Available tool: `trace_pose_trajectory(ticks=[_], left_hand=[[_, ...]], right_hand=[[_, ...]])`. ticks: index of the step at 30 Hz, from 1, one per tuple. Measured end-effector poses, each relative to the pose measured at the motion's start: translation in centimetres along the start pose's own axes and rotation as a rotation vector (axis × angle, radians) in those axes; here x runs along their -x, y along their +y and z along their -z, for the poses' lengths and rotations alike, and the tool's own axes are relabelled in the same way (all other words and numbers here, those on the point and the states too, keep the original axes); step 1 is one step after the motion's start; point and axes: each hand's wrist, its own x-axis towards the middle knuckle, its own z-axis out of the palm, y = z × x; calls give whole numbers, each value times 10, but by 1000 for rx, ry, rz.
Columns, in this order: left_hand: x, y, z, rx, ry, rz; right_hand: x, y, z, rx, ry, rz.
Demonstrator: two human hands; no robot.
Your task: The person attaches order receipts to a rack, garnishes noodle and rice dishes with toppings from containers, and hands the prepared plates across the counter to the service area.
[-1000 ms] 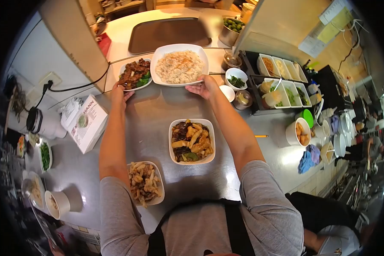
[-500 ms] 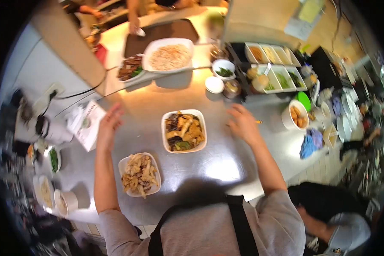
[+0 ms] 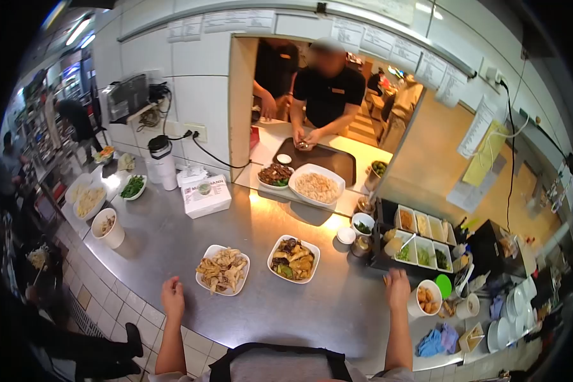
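My left hand point(image 3: 172, 297) hangs at the near edge of the steel counter, its fingers loosely bent, with nothing visible in it. To its right sits a white square bowl of pale fried pieces point(image 3: 223, 270). Beside that is a second white bowl of mixed stir-fry point(image 3: 293, 259), with dark fungus and something green. My right hand point(image 3: 398, 288) is above the counter on the right, fingers curled around a thin orange stick, of which only a tip shows. A white tub of orange-brown fried pieces point(image 3: 424, 298) stands just right of it.
At the pass window, a dark tray point(image 3: 337, 164), a large rice bowl point(image 3: 317, 184) and a meat dish point(image 3: 275, 176) stand before a person in black. Topping containers point(image 3: 420, 251) are at right. At left are a white box point(image 3: 207, 196) and a paper tub point(image 3: 108, 229).
My view has tilted up and swung. Both hands have drawn back toward me, away from the stir-fry bowl. The left fingers are less spread. A small white dish now sits on the dark tray.
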Motion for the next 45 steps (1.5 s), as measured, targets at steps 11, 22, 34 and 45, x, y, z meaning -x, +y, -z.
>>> trace_pose_trajectory(ticks=[11, 22, 34, 45], left_hand=[[44, 10, -4, -438, 33, -357], [37, 10, 0, -426, -16, -338], [35, 16, 1, -449, -64, -354], [35, 17, 0, -460, -35, -368]], right_hand=[[-390, -267, 32, 162, 570, 568], [-509, -356, 60, 189, 726, 316], [-499, -352, 66, 263, 733, 397], [-504, -359, 80, 230, 579, 316]])
